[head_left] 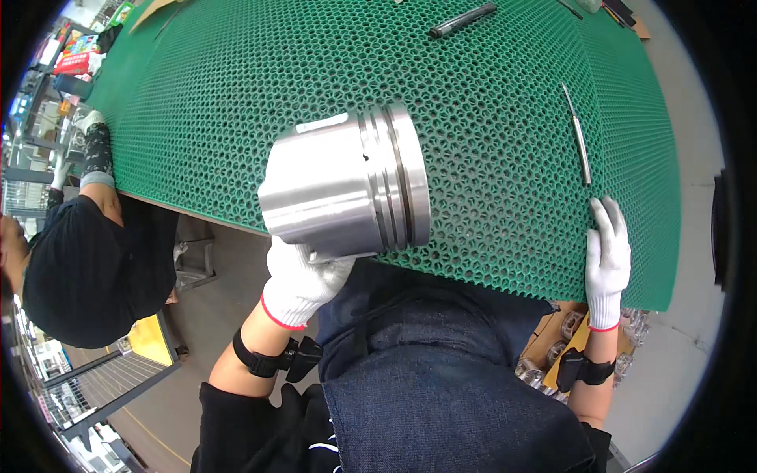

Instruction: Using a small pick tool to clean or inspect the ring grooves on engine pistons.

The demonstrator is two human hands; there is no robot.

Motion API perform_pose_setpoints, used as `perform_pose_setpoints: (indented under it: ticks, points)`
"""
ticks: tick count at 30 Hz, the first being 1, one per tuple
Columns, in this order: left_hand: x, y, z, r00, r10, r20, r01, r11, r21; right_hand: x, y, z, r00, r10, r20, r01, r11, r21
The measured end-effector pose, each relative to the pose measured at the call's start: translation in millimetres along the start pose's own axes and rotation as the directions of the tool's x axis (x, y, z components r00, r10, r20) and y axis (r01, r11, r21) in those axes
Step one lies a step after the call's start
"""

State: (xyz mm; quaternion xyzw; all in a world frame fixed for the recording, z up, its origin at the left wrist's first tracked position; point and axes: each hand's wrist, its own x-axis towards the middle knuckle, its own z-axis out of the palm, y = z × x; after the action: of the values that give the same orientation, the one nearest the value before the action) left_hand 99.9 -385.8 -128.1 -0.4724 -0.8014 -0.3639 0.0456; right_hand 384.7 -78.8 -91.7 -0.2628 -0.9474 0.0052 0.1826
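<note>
A large shiny metal piston [323, 181] with ring grooves toward its right end is tilted on its side above the near edge of the green mat. My left hand [303, 272], in a white knit glove, grips it from below at its lower left; most of those fingers are hidden behind the metal. My right hand [609, 252], gloved the same way, lies flat on the mat's right part with fingers stretched out and nothing in them. Just beyond its fingertips lies a slim silver pen-like metal tool [579, 138].
A green honeycomb mat [489, 158] covers the table. At the far side lies a black marker [463, 20]. Another person [98, 260] in dark clothes works at the left. Below the table edge on the right, a box holds several metal parts [556, 352].
</note>
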Motion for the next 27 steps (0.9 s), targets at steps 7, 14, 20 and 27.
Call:
perform_pose_setpoints:
  ticks: [7, 14, 20, 27]
  points:
    - [56, 37, -56, 0.806, -0.449, 0.386, 0.584, 0.713, -0.389, -1, 1, 2, 0.999, 0.043, 0.004, -0.043, 0.999, 0.015]
    - [46, 1, -52, 0.908, -0.370, 0.195, 0.375, 0.514, -0.771, 0, -4, -1, 0.998, 0.061, 0.000, -0.061, 0.998, 0.012]
    - [54, 14, -28, 0.886, -0.389, 0.251, 0.444, 0.559, -0.700, -1, -4, -4, 0.997, 0.070, 0.021, -0.070, 0.997, 0.027]
    - [89, -31, -41, 0.997, 0.083, -0.004, -0.080, 0.974, 0.210, -10, -4, -12, 0.983, 0.168, -0.066, -0.166, 0.985, 0.040]
